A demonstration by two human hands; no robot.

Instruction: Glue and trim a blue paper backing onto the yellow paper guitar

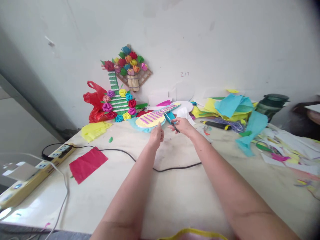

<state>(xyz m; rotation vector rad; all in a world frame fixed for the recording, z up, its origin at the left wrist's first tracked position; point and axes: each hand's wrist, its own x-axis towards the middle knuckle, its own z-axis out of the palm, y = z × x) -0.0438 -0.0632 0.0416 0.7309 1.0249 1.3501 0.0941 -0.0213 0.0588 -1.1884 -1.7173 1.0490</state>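
My left hand (pixel 156 133) is closed on the near edge of a yellow paper shape (pixel 152 118) with purple strips, backed by light blue paper, and holds it just above the table. My right hand (pixel 182 125) grips a pair of scissors (pixel 170 120). Their blades point up and left into the right side of the yellow shape. Both arms reach forward over the white table (pixel 175 193).
Paper-flower crafts (pixel 120 100) and a red plastic bag (pixel 95 101) lean against the wall. A red sheet (pixel 88 164), a power strip (pixel 32 173) and a black cable (pixel 140 160) lie at left. Coloured paper scraps (pixel 235 110), a utility knife (pixel 217 125) and a dark green container (pixel 271 105) sit at right.
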